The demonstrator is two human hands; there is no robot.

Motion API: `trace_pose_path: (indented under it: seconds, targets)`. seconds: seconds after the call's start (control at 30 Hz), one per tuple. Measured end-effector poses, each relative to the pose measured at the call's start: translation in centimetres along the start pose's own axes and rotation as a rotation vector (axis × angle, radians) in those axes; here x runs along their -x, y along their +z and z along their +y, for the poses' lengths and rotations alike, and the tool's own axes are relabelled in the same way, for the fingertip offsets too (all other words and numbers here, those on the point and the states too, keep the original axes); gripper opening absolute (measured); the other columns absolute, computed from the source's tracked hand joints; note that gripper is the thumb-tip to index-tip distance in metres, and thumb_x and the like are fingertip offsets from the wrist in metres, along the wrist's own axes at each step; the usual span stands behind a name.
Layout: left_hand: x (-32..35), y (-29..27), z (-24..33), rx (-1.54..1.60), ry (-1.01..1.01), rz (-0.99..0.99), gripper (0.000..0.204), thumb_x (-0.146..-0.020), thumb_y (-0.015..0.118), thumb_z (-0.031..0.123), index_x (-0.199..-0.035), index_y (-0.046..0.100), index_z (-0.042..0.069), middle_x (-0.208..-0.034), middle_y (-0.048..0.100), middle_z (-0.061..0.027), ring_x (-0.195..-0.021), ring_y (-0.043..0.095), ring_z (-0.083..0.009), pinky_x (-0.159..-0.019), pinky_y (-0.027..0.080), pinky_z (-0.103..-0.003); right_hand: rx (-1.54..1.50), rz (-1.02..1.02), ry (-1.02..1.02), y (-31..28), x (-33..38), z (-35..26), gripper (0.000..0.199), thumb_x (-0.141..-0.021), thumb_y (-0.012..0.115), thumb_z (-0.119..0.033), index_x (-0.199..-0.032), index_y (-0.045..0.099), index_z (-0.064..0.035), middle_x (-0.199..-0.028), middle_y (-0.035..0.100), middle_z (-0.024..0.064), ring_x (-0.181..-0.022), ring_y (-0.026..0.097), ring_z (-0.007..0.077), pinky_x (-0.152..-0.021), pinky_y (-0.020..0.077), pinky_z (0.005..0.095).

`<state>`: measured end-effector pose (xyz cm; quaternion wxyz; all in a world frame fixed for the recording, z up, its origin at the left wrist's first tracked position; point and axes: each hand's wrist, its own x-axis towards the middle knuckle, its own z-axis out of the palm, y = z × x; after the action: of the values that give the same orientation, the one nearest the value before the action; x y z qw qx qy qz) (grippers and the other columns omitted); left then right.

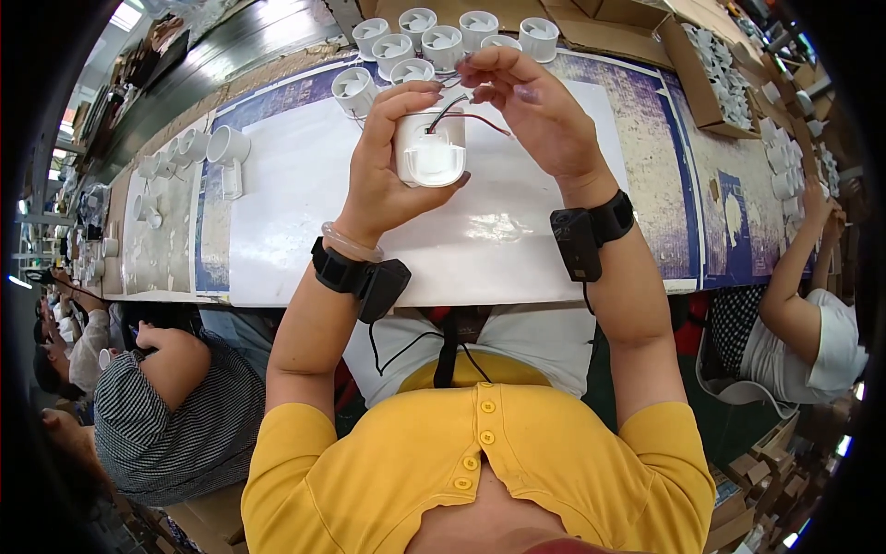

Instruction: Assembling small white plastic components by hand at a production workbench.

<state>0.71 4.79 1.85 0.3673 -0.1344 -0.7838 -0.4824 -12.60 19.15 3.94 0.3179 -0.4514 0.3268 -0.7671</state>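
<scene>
Housing (434, 166) in left hand (380, 157); wristband mark (580, 274) possibly lettering.

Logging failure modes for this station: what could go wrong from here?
- Snag: the red wire sticks out loose past the housing, so the right hand might catch it.
- Drop: only the left hand seems to grip the housing, so it could slip.
- Bump: the fans stand close beyond both hands and might get knocked.
</scene>
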Motion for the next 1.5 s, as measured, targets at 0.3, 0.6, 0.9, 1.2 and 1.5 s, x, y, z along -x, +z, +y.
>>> trace_pose_path:
  seconds: [0.3, 0.6, 0.9, 1.2, 1.5]
  targets:
    - [0.5, 0.4, 0.1, 0.030, -0.096, -0.033, 0.076, -0.063, 0.079, 0.007, -0.124, 0.034, 0.005, -0.123, 0.046, -0.0148, -0.115, 0.048, -0.0252, -0.097, 0.040, -0.035, 0.549, -0.022, -0.160, 0.9, 0.0, 1.8, 0.016, -0.087, 0.062, -0.013, -0.100, 0.066, -0.0060, -0.120, 0.055, 0.0092, -0.111, 0.052, 0.0182, -0.088, 0.0432, 0.0283]
    - [0.9, 2.5, 0.5, -0.185, -0.112, -0.086, 0.074, -0.064, 0.079, 0.011, -0.122, 0.034, 0.006, -0.116, 0.051, -0.0135, -0.103, 0.056, -0.0283, -0.088, 0.046, -0.033, 1.151, 0.066, -0.517, 1.3, -0.1, 1.1, 0.011, -0.087, 0.063, -0.014, -0.089, 0.066, -0.0037, -0.095, 0.065, 0.0039, -0.093, 0.057, 0.0145, -0.079, 0.0457, 0.0277]
    - [1.1, 1.8, -0.1, 0.051, -0.316, -0.075, 0.067, -0.067, 0.074, 0.008, -0.124, 0.037, 0.007, -0.113, 0.051, -0.0106, -0.106, 0.053, -0.0241, -0.091, 0.043, -0.032, 0.693, 0.143, -0.077, 0.3, 0.0, 2.5, 0.015, -0.091, 0.059, -0.015, -0.096, 0.065, -0.0021, -0.098, 0.064, 0.0038, -0.092, 0.058, 0.0145, -0.084, 0.0455, 0.0269]
    - [0.9, 0.8, -0.7, 0.402, -0.434, -0.091, 0.064, -0.069, 0.070, 0.006, -0.124, 0.037, 0.005, -0.117, 0.051, -0.0098, -0.109, 0.052, -0.0186, -0.092, 0.042, -0.030, 0.524, 0.038, -0.053, -0.3, -0.1, 1.2, 0.020, -0.089, 0.060, -0.012, -0.107, 0.064, -0.0047, -0.109, 0.062, 0.0057, -0.105, 0.056, 0.0164, -0.092, 0.0430, 0.0286]
    - [1.3, 1.1, -0.6, 0.149, -0.371, -0.152, 0.065, -0.070, 0.072, 0.011, -0.124, 0.036, 0.004, -0.113, 0.054, -0.0114, -0.105, 0.056, -0.0196, -0.089, 0.044, -0.031, 0.797, -0.202, -0.296, 0.3, 0.0, 1.1, 0.023, -0.088, 0.059, -0.010, -0.109, 0.064, -0.0020, -0.103, 0.064, 0.0081, -0.101, 0.058, 0.0167, -0.089, 0.0446, 0.0283]
